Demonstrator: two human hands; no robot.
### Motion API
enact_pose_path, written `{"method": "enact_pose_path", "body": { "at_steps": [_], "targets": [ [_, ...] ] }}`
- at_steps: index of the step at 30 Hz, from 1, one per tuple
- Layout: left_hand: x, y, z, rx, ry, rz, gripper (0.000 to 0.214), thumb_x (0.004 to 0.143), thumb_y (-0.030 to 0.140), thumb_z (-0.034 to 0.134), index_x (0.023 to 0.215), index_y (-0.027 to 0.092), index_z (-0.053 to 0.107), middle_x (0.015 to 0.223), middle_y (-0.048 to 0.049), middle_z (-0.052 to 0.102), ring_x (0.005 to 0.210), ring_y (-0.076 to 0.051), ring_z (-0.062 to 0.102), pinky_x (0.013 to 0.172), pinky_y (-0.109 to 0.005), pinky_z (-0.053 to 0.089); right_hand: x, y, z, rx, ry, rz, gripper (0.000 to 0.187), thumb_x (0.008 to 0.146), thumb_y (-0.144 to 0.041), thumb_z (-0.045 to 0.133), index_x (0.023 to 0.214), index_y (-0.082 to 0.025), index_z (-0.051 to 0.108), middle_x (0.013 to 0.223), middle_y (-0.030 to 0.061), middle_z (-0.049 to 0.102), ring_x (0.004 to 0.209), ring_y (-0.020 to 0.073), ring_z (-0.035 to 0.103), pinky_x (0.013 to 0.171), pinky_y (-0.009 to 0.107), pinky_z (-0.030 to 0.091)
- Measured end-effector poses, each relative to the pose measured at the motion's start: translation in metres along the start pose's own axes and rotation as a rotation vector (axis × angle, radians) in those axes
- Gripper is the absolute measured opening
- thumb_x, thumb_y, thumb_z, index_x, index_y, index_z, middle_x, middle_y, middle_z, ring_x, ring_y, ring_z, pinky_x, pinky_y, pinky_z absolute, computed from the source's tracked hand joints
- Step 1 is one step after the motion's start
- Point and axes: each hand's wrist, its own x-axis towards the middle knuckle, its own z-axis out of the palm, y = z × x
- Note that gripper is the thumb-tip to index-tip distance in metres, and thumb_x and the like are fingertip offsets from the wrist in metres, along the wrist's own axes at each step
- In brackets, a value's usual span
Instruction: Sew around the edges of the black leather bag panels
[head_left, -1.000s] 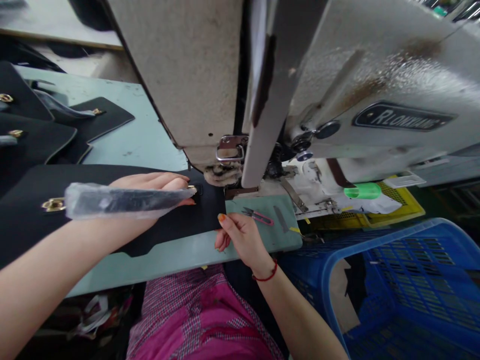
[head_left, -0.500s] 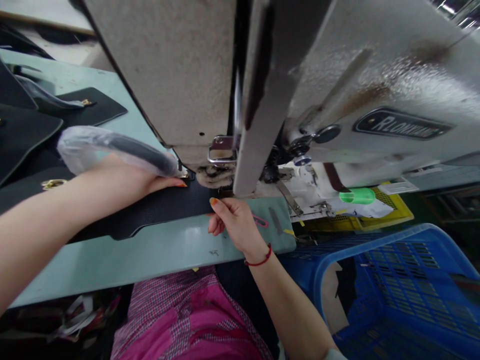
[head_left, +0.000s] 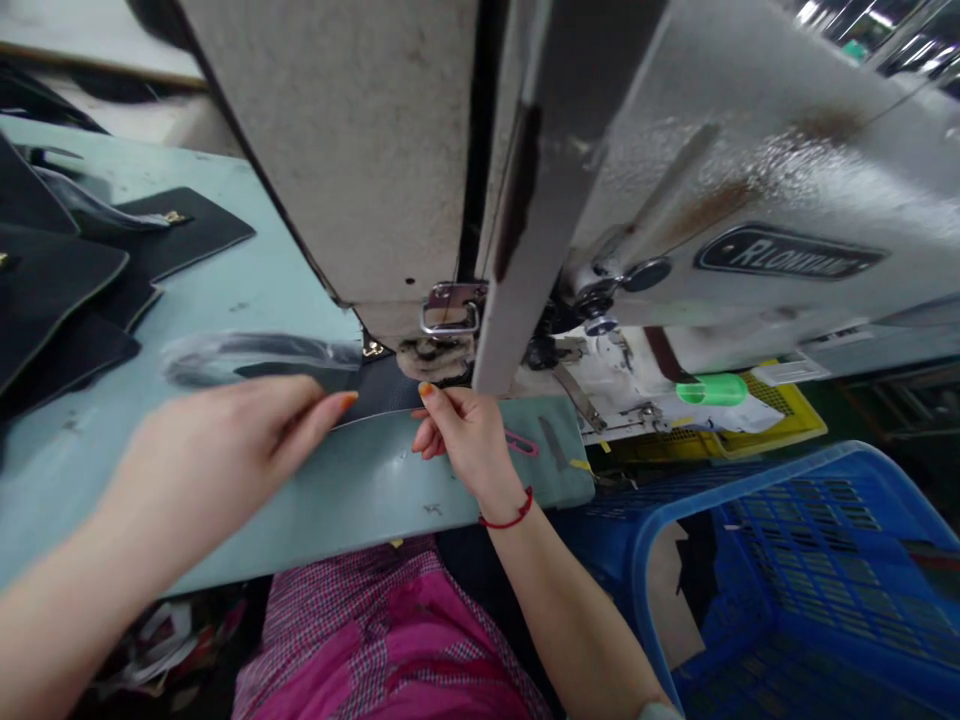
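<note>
A dark leather-like panel point(head_left: 386, 388) lies under the head of a sewing machine point(head_left: 352, 160), its near edge along the light green table. From a gold fitting point(head_left: 373, 348) at the panel, a handle wrapped in clear plastic point(head_left: 255, 350) stretches left. My left hand point(head_left: 247, 430) is closed just left of the panel, thumb against curled fingers; what it grips, if anything, is hidden. Close to the needle area, my right hand point(head_left: 469, 435) is closed at the panel's right end, thumb pressed on the fingers. Anything small between them cannot be made out.
More dark panels point(head_left: 60, 290) with gold fittings are piled at the left. A pink clip-like piece point(head_left: 522, 443) lies beside my right hand on the green tabletop point(head_left: 375, 500). Right of the table stand a blue plastic basket point(head_left: 750, 495) and a yellow tray point(head_left: 795, 420).
My left hand has come off the wrapped handle and moved left and nearer to me. The dark material that spread across the table's left front no longer shows there. My right hand has barely moved.
</note>
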Motion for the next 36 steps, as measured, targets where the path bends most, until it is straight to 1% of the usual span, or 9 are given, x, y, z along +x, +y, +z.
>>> {"method": "enact_pose_path", "body": {
  "at_steps": [2,4,6,8,11,14,24,31,36],
  "targets": [
    [-0.027,0.012,0.026,-0.455,-0.110,-0.114,0.040,0.089,0.054,0.056,0.067,0.020,0.060,0.057,0.0003,0.047,0.052,-0.013,0.042,0.050,-0.025,0.034,-0.001,0.001,0.001,-0.004,0.019,-0.020,0.056,0.088,-0.066,0.058,0.065,-0.015,0.063,0.051,0.0017,0.063,0.042,0.0087,0.055,0.044,0.018,0.044],
    [-0.042,0.022,0.058,-0.971,-0.217,-0.364,0.037,0.087,0.056,0.061,0.077,0.020,0.061,0.061,0.0023,0.044,0.050,-0.010,0.036,0.046,-0.022,0.030,-0.001,0.002,0.002,-0.022,0.038,-0.039,0.055,0.089,-0.064,0.058,0.063,-0.016,0.062,0.052,0.0019,0.063,0.043,0.0093,0.056,0.045,0.018,0.045],
    [-0.039,0.028,0.084,-1.379,-0.168,-0.538,0.039,0.080,0.058,0.069,0.087,0.020,0.062,0.067,0.0028,0.045,0.051,-0.009,0.032,0.044,-0.020,0.027,-0.002,0.001,0.002,-0.042,0.049,-0.057,0.054,0.090,-0.063,0.058,0.064,-0.016,0.062,0.051,0.0016,0.063,0.043,0.0097,0.057,0.045,0.019,0.046],
    [-0.024,0.031,0.097,-1.568,-0.094,-0.586,0.048,0.072,0.061,0.074,0.090,0.017,0.065,0.071,0.0011,0.048,0.053,-0.008,0.033,0.044,-0.020,0.028,-0.003,0.000,0.002,-0.059,0.060,-0.073,0.051,0.091,-0.060,0.057,0.066,-0.016,0.062,0.051,0.0008,0.062,0.043,0.0099,0.057,0.045,0.019,0.046],
    [0.000,0.030,0.099,-1.490,0.010,-0.657,0.048,0.066,0.056,0.082,0.072,0.012,0.065,0.062,0.0002,0.046,0.055,-0.010,0.037,0.047,-0.022,0.031,-0.005,-0.002,0.002,-0.115,0.082,-0.101,0.046,0.093,-0.054,0.057,0.067,-0.017,0.061,0.052,0.0007,0.062,0.044,0.0099,0.056,0.046,0.019,0.044],
    [0.011,0.027,0.096,-1.396,0.061,-0.723,0.043,0.064,0.046,0.085,0.058,0.013,0.058,0.057,0.0016,0.043,0.055,-0.010,0.038,0.048,-0.022,0.033,-0.007,-0.003,0.002,-0.176,0.095,-0.129,0.046,0.095,-0.050,0.055,0.064,-0.017,0.058,0.055,0.0015,0.063,0.047,0.0096,0.057,0.049,0.019,0.044],
    [0.015,0.021,0.093,-1.452,-0.116,-0.611,0.041,0.073,0.041,0.076,0.054,0.016,0.050,0.051,0.0040,0.039,0.050,-0.008,0.033,0.047,-0.021,0.032,-0.040,0.026,-0.005,-0.073,0.096,-0.093,0.038,0.095,-0.052,0.055,0.081,-0.018,0.061,0.062,0.0005,0.063,0.051,0.0096,0.055,0.050,0.019,0.044],
    [0.024,0.021,0.092,-1.477,-0.085,-0.552,0.039,0.074,0.038,0.073,0.053,0.017,0.049,0.050,0.0038,0.038,0.048,-0.008,0.033,0.047,-0.022,0.031,-0.060,0.074,-0.013,-0.120,0.090,0.082,0.035,0.094,-0.047,0.055,0.076,-0.018,0.058,0.056,-0.0011,0.059,0.046,0.0086,0.051,0.046,0.018,0.039],
    [0.030,0.021,0.091,-1.513,-0.078,-0.537,0.037,0.074,0.035,0.074,0.053,0.017,0.049,0.050,0.0039,0.038,0.048,-0.007,0.034,0.047,-0.022,0.031,-0.062,0.087,-0.016,-0.207,0.047,0.070,0.031,0.095,-0.041,0.053,0.077,-0.018,0.060,0.057,-0.0012,0.059,0.048,0.0088,0.051,0.049,0.018,0.041]
  ]
}}
